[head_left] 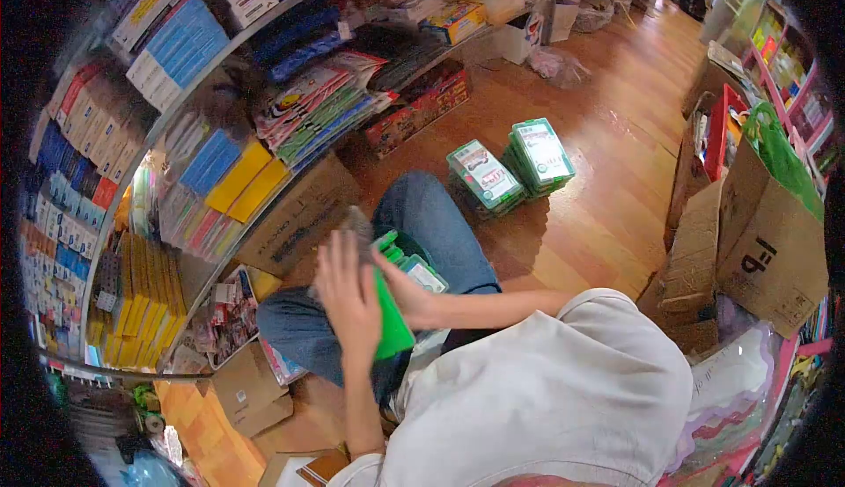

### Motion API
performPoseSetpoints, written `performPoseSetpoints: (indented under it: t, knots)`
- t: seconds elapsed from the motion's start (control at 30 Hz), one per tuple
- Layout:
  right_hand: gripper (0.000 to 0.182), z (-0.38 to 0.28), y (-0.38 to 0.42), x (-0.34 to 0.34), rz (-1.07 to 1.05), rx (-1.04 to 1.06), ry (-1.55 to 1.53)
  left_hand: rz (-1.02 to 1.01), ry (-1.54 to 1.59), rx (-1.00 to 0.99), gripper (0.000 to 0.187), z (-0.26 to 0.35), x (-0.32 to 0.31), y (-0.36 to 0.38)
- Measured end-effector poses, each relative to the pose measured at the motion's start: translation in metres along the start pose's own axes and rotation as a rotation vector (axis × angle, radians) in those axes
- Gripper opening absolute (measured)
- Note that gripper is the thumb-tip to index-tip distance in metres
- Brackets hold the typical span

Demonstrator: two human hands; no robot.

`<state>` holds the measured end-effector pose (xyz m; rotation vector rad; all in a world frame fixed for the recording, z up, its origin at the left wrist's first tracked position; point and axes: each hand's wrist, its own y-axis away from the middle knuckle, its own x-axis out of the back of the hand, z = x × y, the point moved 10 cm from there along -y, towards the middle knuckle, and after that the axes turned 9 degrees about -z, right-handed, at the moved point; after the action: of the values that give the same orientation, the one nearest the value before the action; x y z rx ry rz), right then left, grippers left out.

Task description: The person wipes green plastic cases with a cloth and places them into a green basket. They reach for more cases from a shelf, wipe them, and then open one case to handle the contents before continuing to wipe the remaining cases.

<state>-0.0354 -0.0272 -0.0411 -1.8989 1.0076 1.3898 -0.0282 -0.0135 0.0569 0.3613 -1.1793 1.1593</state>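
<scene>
I sit on the wooden floor with my jeans-clad legs (431, 219) folded in front of me. My left hand (348, 298) presses flat against one side of a bright green flat pack (393, 324) held upright over my lap. My right hand (410, 298) grips the same pack from the other side. More green-and-white packs (414, 267) lie on my lap just behind the hands. Two stacks of similar green boxes (484, 176) (540, 154) stand on the floor beyond my knee.
Curved shelves (189, 139) packed with stationery and coloured packs run along the left. A carton (304, 210) sits under the shelf. Open cardboard boxes (761, 245) stand on the right, smaller cartons (246, 390) at lower left. Bare wooden floor (616, 117) stretches toward the back.
</scene>
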Motion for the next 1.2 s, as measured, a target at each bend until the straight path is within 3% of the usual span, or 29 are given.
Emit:
performPoseSetpoints:
  t: [0.03, 0.1, 0.17, 0.2, 0.27, 0.37, 0.43, 0.5, 0.53, 0.6, 0.7, 0.77, 0.83, 0.9, 0.93, 0.97, 1.03, 1.07, 1.1, 1.17, 1.2]
  knots:
    - [0.070, -0.013, -0.006, 0.007, -0.009, 0.091, 0.005, -0.016, 0.022, -0.053, 0.047, 0.010, -0.009, 0.007]
    - [0.071, -0.042, 0.002, 0.013, -0.088, 0.059, 0.022, -0.099, -0.055, -0.095, 0.048, 0.033, -0.036, 0.035]
    - [0.066, -0.041, -0.007, -0.007, -0.415, -0.006, -0.063, -0.054, -0.057, -0.085, 0.046, 0.047, -0.038, 0.049]
    - [0.066, -0.022, -0.005, -0.008, -0.424, -0.064, -0.083, -0.001, -0.047, -0.070, 0.046, 0.040, -0.028, 0.047]
    - [0.061, -0.020, 0.009, 0.011, 0.041, 0.100, 0.240, 0.069, -0.052, -0.003, 0.046, 0.023, 0.002, 0.030]
    - [0.058, 0.006, 0.007, -0.024, -0.027, -0.104, 0.161, 0.243, -0.114, 0.082, 0.043, -0.014, 0.053, 0.010]
    - [0.060, 0.001, 0.005, -0.014, 0.003, -0.132, 0.226, 0.206, 0.276, 0.104, 0.045, -0.045, 0.041, 0.009]
    - [0.064, -0.012, -0.006, 0.003, -0.011, -0.065, 0.140, 0.152, 0.246, 0.077, 0.050, -0.035, 0.017, 0.022]
    - [0.066, -0.024, -0.005, -0.010, 0.088, 0.049, 0.195, 0.132, 0.178, 0.073, 0.051, -0.029, -0.001, 0.032]
    - [0.066, -0.031, -0.009, 0.001, 0.069, 0.030, 0.184, 0.148, 0.374, 0.005, 0.053, -0.010, -0.029, 0.049]
    - [0.061, -0.035, -0.020, 0.050, 0.061, 0.038, 0.120, 0.053, 0.360, -0.108, 0.057, 0.024, -0.043, 0.065]
    - [0.054, -0.037, -0.019, 0.055, 0.110, 0.042, 0.529, 0.075, 0.408, -0.112, 0.062, 0.025, -0.035, 0.061]
    - [0.048, -0.026, -0.002, 0.032, 0.040, 0.062, 0.488, 0.232, 0.518, -0.062, 0.064, 0.016, -0.014, 0.059]
    - [0.047, -0.032, -0.001, 0.029, 0.251, 0.085, 0.508, 0.248, 0.558, -0.057, 0.063, 0.004, 0.002, 0.059]
    - [0.045, -0.041, -0.004, 0.037, 0.168, 0.127, 0.670, 0.320, 0.671, 0.014, 0.060, -0.014, 0.013, 0.063]
    - [0.045, -0.042, -0.003, 0.035, 0.164, 0.120, 0.672, 0.395, 0.783, 0.083, 0.056, -0.032, 0.021, 0.069]
    - [0.044, -0.032, -0.004, 0.029, 0.130, 0.015, 0.590, 0.520, 1.268, 0.424, 0.046, -0.083, 0.002, 0.089]
    - [0.040, -0.029, -0.002, 0.035, 0.144, 0.015, 0.578, 0.555, 1.357, 0.452, 0.043, -0.092, 0.000, 0.093]
    - [0.040, -0.025, -0.002, 0.035, 0.142, 0.011, 0.578, 0.560, 1.355, 0.454, 0.043, -0.093, 0.001, 0.092]
    - [0.035, -0.028, 0.002, 0.042, 0.259, 0.159, 0.422, 0.486, 0.530, 0.120, 0.050, -0.052, 0.043, 0.082]
    - [0.037, -0.027, 0.000, 0.042, 0.244, 0.096, 0.384, 0.482, 0.527, 0.117, 0.050, -0.049, 0.041, 0.083]
